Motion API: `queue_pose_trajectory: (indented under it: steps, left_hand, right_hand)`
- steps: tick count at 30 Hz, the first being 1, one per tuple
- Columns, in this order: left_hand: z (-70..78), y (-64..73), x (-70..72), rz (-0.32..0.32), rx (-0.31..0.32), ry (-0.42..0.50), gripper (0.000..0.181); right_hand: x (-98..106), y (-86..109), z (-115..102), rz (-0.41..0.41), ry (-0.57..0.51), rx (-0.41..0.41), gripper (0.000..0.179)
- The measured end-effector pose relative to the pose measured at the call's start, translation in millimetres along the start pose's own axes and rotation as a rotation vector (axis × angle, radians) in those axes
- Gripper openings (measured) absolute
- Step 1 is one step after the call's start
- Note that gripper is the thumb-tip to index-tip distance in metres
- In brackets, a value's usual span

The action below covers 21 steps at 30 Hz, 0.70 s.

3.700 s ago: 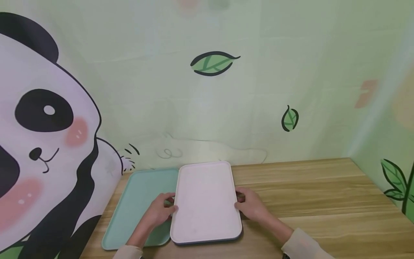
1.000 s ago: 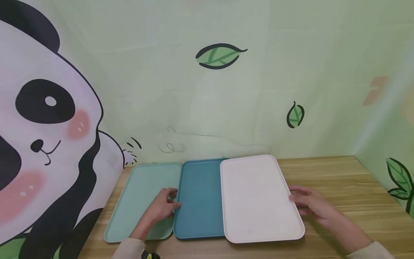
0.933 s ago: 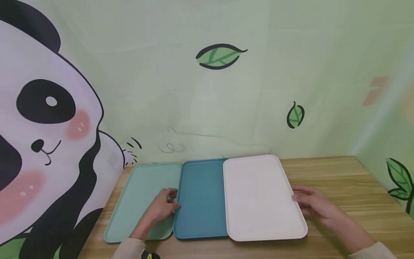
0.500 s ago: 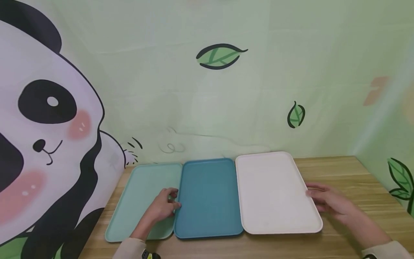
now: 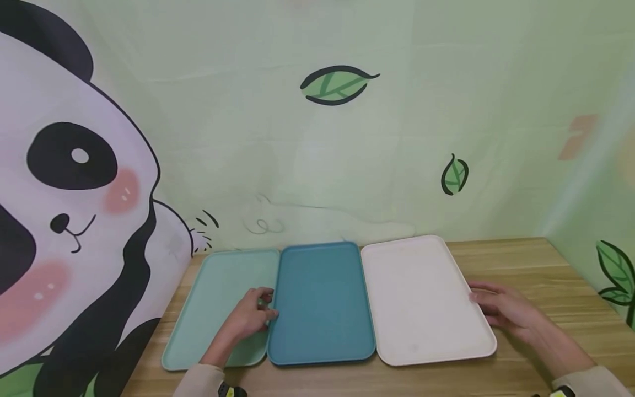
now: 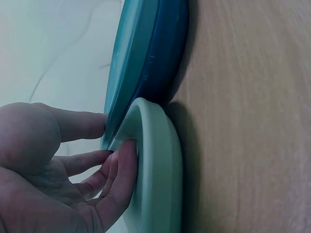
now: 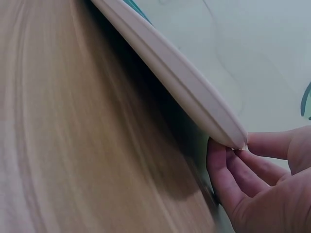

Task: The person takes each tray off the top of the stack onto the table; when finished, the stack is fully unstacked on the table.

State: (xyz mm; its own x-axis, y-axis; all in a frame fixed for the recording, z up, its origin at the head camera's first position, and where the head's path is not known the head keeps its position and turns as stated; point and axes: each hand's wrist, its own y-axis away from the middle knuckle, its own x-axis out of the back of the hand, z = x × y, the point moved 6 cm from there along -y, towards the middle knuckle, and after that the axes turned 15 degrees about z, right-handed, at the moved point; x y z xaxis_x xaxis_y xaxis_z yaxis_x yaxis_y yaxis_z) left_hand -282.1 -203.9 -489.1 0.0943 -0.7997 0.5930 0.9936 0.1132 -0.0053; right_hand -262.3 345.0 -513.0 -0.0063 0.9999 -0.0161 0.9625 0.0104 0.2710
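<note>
Three rectangular trays lie side by side in the head view: a mint green tray [image 5: 198, 325], a blue tray [image 5: 322, 309] and a white tray [image 5: 426, 303]. My left hand [image 5: 248, 315] pinches the blue tray's left rim, thumb against its edge. The other fingers of that hand rest over the green tray, as the left wrist view shows. At the white tray's right edge, my right hand [image 5: 511, 311] grips with the thumb above and fingers below. The right wrist view shows that edge of the white tray [image 7: 194, 92] raised off the table.
The wooden table [image 5: 541, 286] extends to the right of the white tray. Behind it hangs a pale green backdrop [image 5: 238, 138] with printed leaves and a large panda [image 5: 74, 220] at left. Dark bands show at both wrists.
My right hand has moved the white tray rightward off the blue tray, uncovering it, and its near side has lowered. Over the last second my left hand has stayed at the blue tray's rim.
</note>
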Motion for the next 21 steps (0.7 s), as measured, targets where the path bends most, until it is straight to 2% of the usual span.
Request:
queue_pose_trajectory:
  steps: [4,7,12,16,21]
  left_hand:
    - [0.6,-0.2,0.0,0.008,-0.004,-0.004,0.052]
    - [2.0,0.0,-0.1,0.008,-0.004,-0.009,0.052]
    - [5.7,-0.3,-0.4,-0.002,-0.007,-0.029,0.053]
    - [6.9,-0.6,-0.3,-0.009,-0.007,-0.041,0.053]
    - [7.6,-0.8,-0.5,-0.010,-0.011,-0.033,0.054]
  right_hand:
    - [-2,-2.4,-2,0.023,0.013,-0.006,0.022]
    - [-3,-1.9,-4,0.072,0.047,0.001,0.023]
    - [-5,1.5,-9,0.175,0.149,0.045,0.049]
    - [-7,3.1,-14,0.242,0.296,0.112,0.053]
    - [-11,4.4,-20,0.271,0.537,0.209,0.048]
